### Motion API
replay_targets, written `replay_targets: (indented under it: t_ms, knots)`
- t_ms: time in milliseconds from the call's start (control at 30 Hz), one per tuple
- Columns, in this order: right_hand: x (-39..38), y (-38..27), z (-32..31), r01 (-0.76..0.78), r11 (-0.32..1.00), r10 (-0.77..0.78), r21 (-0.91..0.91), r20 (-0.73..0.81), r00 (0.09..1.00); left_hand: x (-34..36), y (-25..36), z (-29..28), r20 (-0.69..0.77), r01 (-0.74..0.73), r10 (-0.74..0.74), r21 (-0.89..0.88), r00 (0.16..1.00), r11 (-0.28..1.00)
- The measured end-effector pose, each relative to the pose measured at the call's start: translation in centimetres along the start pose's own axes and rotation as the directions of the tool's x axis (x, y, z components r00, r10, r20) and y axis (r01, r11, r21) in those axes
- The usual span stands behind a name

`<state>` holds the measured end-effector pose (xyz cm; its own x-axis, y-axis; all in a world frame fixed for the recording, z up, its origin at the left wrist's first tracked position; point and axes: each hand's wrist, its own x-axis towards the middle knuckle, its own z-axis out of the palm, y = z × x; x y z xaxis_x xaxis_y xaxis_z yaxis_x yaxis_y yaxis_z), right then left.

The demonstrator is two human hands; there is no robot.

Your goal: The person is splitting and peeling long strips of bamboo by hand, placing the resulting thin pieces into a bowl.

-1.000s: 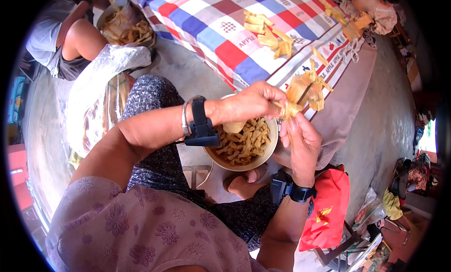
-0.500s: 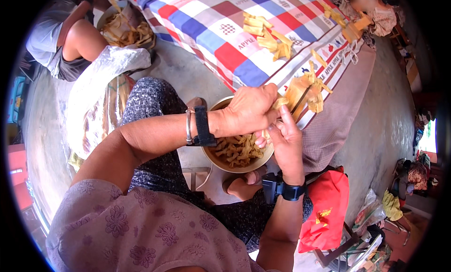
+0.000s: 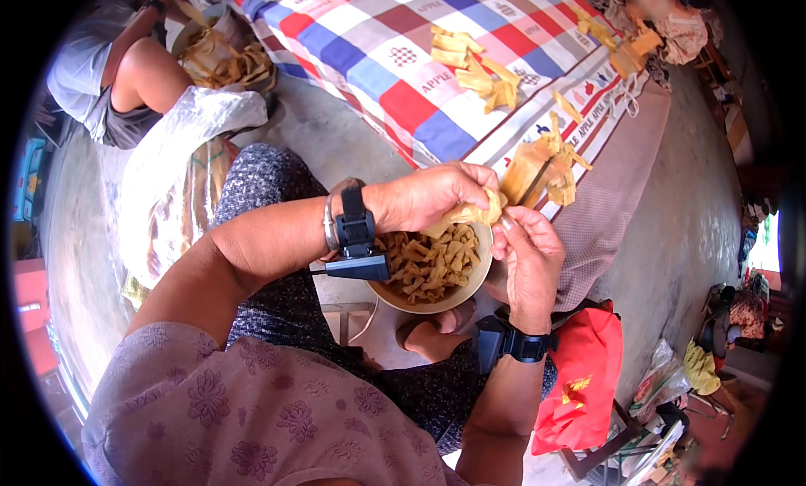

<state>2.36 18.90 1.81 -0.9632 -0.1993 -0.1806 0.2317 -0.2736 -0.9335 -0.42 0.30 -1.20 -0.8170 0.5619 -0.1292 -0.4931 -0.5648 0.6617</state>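
Observation:
A pale yellow, leaf-like dried strip (image 3: 484,210) is bent into a loop or fold between my two hands, above a bowl. My left hand (image 3: 430,196) closes around it from the left, fingers curled over its upper side. On the right, my right hand (image 3: 531,255) pinches at the strip's edge with thumb and forefinger; the other fingers are bent. Below them, the round bowl (image 3: 479,283) holds many small folded yellow-brown pieces (image 3: 432,263). Just beyond my hands, a wooden block (image 3: 525,168) with a dark line across it lies beside more strips (image 3: 561,182).
A checked cloth (image 3: 353,57) covers the raised surface ahead, with loose strips (image 3: 478,70) on it. A clear plastic bag (image 3: 172,183) stands left, and a red bag (image 3: 579,377) lies right. Another person (image 3: 138,78) sits far left by a container of strips (image 3: 222,57).
My hands have drawn slightly apart, the right one moving right and down. The strip shows more fully as a loop, and more of the bowl's contents is visible.

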Motion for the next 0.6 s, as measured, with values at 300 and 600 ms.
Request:
replay_targets:
  t_ms: [300, 600]
  knots:
    - [-0.5, 0.8, 0.2, 0.259, 0.898, -0.206, -0.356, 0.180, 0.962, -0.4, -0.8, 0.5, -0.176, 0.051, -0.002, 0.275, 0.984, 0.960]
    - [-0.5, 2.5, 0.9, 0.366, 0.788, -0.380, -0.494, 0.078, 0.922, -1.7, 0.0, 1.7, -0.090, -0.057, 0.116, 0.489, 0.989, 0.870]
